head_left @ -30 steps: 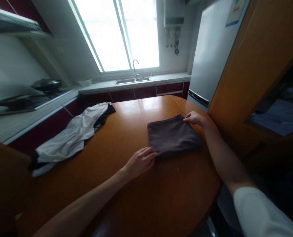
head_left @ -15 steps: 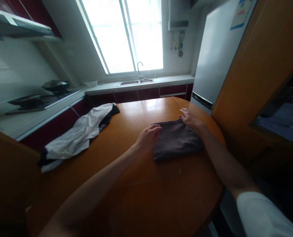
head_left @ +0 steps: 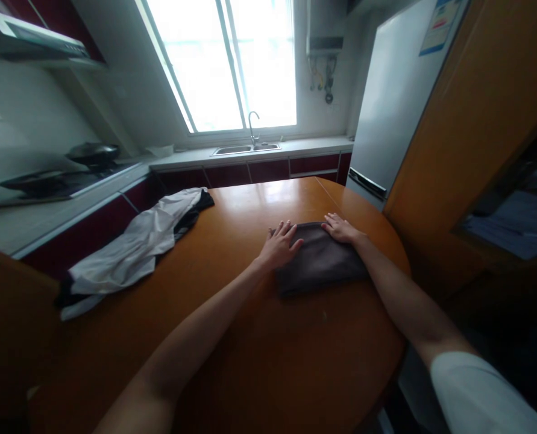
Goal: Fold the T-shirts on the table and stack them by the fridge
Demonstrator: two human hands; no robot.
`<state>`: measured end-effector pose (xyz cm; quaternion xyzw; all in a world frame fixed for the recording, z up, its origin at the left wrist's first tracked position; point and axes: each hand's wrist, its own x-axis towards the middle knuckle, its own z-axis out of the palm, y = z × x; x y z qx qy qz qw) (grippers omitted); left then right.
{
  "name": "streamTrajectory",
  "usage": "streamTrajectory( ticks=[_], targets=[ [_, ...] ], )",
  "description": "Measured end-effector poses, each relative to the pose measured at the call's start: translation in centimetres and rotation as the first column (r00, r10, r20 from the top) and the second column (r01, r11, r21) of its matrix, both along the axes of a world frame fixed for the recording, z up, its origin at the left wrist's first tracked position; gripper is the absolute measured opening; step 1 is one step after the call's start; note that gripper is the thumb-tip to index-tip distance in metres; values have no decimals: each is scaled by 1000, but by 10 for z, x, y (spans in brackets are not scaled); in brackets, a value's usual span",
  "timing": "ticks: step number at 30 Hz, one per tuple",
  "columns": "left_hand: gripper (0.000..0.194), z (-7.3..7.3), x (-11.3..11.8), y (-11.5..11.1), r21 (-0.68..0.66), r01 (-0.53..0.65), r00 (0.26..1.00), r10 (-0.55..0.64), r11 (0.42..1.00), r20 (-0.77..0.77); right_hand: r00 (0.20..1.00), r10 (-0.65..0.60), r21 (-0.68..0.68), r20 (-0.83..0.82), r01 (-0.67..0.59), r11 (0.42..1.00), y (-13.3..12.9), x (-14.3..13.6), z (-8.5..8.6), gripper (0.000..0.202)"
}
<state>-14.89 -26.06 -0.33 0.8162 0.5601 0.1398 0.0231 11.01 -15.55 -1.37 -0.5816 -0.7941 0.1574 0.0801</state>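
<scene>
A dark grey folded cloth, seemingly a garment [head_left: 320,262], lies flat on the brown wooden table [head_left: 232,235]. Its exact kind cannot be made out. My left hand [head_left: 279,244] rests on its far left corner with the fingers spread. On the far right part of the same cloth lies my right hand [head_left: 339,228], palm down, fingers stretched out. Neither hand grips anything. The hands cover parts of the cloth's far edge and corners.
White and black clothes [head_left: 132,247] lie in a heap along the table's left side. Beyond the table are a sink [head_left: 245,149], a stove with a pan [head_left: 94,154] at left and a fridge [head_left: 390,102] at right.
My left hand has opened from a bent, closer-fingered pose and spread on the cloth. My right hand has come down a little, nearer to me, and flattened on it.
</scene>
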Motion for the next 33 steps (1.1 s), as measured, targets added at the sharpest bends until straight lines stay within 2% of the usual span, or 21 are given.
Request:
streamTrajectory(
  ticks=[3, 6, 10, 15, 17, 19, 21, 25, 27, 29, 31, 33],
  targets=[
    [65, -2, 10, -15, -8, 118, 993, -118, 993, -12, 1000, -2, 4, -1, 2, 1000, 0, 0, -1, 71],
    [62, -6, 14, -31, -70, 157, 988, -156, 985, 18, 1000, -8, 2, -7, 8, 1000, 0, 0, -1, 69],
    [56, -6, 14, -49, 7, 281, 957, -280, 960, 78, 1000, -7, -7, -21, 7, 1000, -1, 1, 0, 68],
    [52, 2, 4, -61, -85, 374, 919, -357, 924, 165, 999, -5, -13, -33, 5, 1000, -2, 2, 1, 68],
    [50, 6, -4, -64, -47, 411, 889, -389, 910, 243, 998, -4, -20, -55, 3, 1000, -2, 2, 0, 69],
    [48, 10, -12, -69, 30, 431, 861, -421, 902, 286, 994, 0, -13, -107, -1, 1000, -1, 2, -2, 69],
    [50, 11, -17, -75, 54, 461, 853, -459, 886, 250, 976, -13, -8, -217, 11, 1000, 1, 2, -1, 67],
    [54, 12, -16, -82, -66, 549, 833, -539, 833, 123, 909, -130, -46, -395, 122, 992, 5, 12, 12, 59],
    [49, 13, -17, -80, -67, 552, 828, -538, 831, 159, 889, -220, -96, -401, 197, 976, 4, 24, 21, 54],
    [45, 13, -20, -73, 27, 507, 826, -495, 862, 269, 863, -313, -175, -397, 264, 948, 1, 37, 30, 52],
    [43, 9, -25, -63, 157, 378, 809, -408, 912, 424, 839, -378, -262, -391, 293, 920, -4, 48, 36, 49],
    [44, 2, -30, -52, 236, 213, 770, -311, 948, 557, 821, -411, -386, -397, 257, 886, -9, 52, 40, 45]
  ],
)
